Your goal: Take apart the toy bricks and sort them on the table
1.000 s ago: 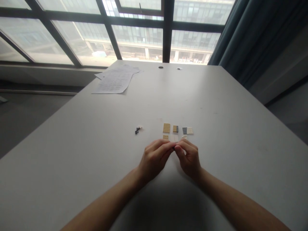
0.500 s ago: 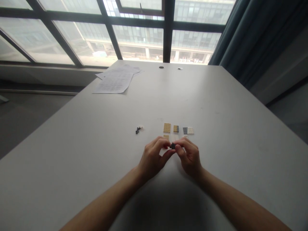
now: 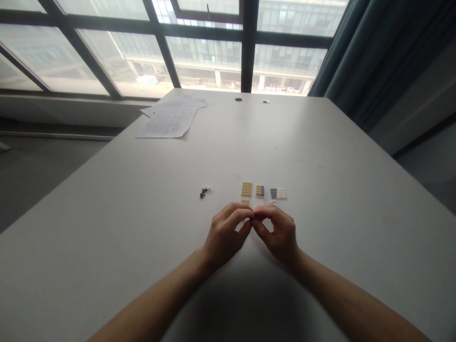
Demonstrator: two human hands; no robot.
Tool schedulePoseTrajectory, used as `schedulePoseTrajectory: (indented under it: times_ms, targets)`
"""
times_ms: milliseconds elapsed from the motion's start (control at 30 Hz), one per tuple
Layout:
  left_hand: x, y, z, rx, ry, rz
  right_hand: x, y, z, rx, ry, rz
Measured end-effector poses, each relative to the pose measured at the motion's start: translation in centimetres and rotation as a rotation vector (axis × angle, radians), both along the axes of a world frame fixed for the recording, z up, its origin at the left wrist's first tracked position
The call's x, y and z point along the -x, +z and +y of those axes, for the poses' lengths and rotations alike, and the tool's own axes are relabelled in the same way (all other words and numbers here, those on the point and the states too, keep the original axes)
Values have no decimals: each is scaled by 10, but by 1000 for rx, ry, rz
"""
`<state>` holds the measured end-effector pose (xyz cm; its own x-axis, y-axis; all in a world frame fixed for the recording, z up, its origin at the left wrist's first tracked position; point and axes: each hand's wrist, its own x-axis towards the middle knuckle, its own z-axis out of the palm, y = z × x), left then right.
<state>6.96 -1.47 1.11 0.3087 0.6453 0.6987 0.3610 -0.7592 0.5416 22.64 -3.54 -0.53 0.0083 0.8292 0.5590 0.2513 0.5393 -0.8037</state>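
My left hand [image 3: 227,231] and my right hand [image 3: 279,230] meet fingertip to fingertip over the table. Between them they pinch a small dark building piece [image 3: 253,217], nearly all of it covered by the fingers. Just beyond the hands lie a tan studded plate [image 3: 247,189], a tan and grey plate [image 3: 260,190], a dark grey wedge-shaped plate [image 3: 273,193] and a white studded plate [image 3: 281,193]. Closer in, a smaller tan plate [image 3: 245,202] and a small white piece [image 3: 273,203] show past the fingers.
Small black pieces [image 3: 203,193] with a white one lie left of the plates. Printed papers [image 3: 169,121] rest at the far left of the white table [image 3: 121,209]. Two round cable holes sit near the far edge, before the window. A dark curtain [image 3: 359,61] hangs at right.
My fingertips have drawn together and now cover the dark piece, which showed plainly between them before. My right thumb has shifted left towards the left one.
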Motion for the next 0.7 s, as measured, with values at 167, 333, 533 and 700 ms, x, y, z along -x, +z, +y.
schedulePoseTrajectory:
  times_ms: [167, 333, 533, 700]
  targets:
    - [0, 0, 0, 9, 0, -8, 0, -3, 1, 1, -40, 18]
    - [1, -2, 1, 5, 11, -11, 1, -4, 1, 21, -55, 27]
    - [2, -3, 2, 6, 24, -23, 0, -4, 1, 40, -70, 47]
    - [2, 1, 2, 9, 3, -21, -1, -4, 1, 52, -74, 33]
